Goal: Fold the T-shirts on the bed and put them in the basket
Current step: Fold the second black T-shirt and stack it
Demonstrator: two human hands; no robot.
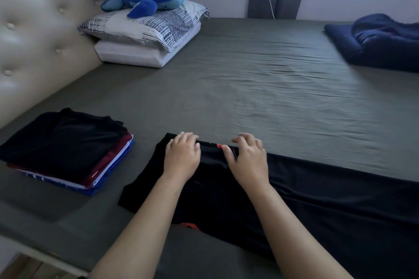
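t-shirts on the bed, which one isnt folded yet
The black T-shirt spread under both hands, a long stretch running right. The others sit as a folded stack at left.
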